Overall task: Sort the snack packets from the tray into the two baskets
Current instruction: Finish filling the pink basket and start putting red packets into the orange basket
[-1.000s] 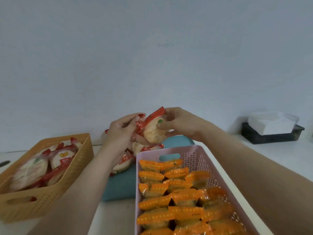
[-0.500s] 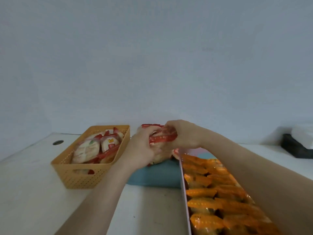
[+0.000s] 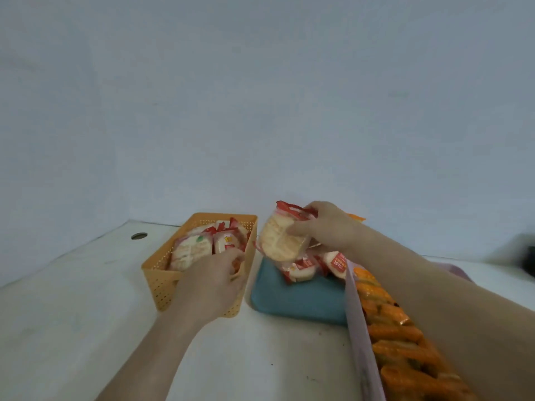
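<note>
**White table, plain wall: red packets go left**

My left hand point(image 3: 211, 282) is in the orange basket point(image 3: 162, 285), centre-left, fingers curled over something red. Can't tell if it's gripping. Right hand point(image 3: 330, 230) pinches a packet point(image 3: 278, 241) lifted clear of the tray point(image 3: 289, 299), probably bound for the same basket.

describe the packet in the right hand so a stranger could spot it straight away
Find the teal tray between the orange basket and the pink basket. Above its far end the right hand grips a clear packet with red ends and a round pale cracker inside. Unlike the similar packets lying on the tray, it is lifted clear and stands nearly on edge.
</note>
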Demonstrator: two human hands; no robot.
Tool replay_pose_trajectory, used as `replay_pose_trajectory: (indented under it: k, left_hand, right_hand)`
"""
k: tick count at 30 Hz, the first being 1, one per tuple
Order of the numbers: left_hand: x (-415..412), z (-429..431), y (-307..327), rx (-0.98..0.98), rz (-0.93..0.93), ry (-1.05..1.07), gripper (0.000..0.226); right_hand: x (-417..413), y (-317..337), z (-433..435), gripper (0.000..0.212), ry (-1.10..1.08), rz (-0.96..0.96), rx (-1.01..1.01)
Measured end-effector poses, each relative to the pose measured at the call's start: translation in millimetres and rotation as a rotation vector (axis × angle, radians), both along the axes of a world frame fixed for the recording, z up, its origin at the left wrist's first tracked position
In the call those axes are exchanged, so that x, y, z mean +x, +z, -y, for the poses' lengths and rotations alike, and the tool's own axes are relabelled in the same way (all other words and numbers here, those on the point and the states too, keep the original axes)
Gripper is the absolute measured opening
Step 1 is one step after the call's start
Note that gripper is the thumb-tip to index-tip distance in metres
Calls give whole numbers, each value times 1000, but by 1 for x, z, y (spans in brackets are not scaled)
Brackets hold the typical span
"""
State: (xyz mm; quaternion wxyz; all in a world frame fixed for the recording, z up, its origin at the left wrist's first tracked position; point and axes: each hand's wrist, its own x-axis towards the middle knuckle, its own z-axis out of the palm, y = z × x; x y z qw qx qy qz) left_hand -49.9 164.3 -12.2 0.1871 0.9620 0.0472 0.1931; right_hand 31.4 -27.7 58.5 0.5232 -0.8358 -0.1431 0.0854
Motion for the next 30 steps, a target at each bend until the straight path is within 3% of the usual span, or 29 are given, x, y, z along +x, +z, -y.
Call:
replay_pose_trajectory:
  k: [4, 7, 8, 10, 12, 17, 25, 30]
  left_hand:
    - [-9, -6, 6, -167, 47, -9, 12]
    - [-15, -12, 9, -239, 278, 37, 16]
    - [-18, -13, 10, -247, 365, 57, 16]
    - [-22, -16, 9, -214, 457, 98, 17]
    - [-21, -19, 8, -124, 453, 99, 23]
    - [-10, -1, 5, 47, 467, -110, 16]
    - [65, 63, -13, -3, 146, -298, 27]
    - [105, 72, -31, -24, -55, -266, 25]
  right_hand:
    - [-1, 13, -30, 27, 11, -145, 413]
    - [-1, 10, -65, 39, 79, -253, 552]
    - [-1, 3, -77, 46, 96, -269, 512]
    - [0, -11, -91, 56, 89, -189, 243]
    - [4, -17, -88, 55, 24, 18, -54]
    - [27, -4, -38, 47, -18, 213, -381]
    - [63, -1, 35, 64, 4, 30, -751]
    - [76, -9, 54, 67, 9, -48, -810]
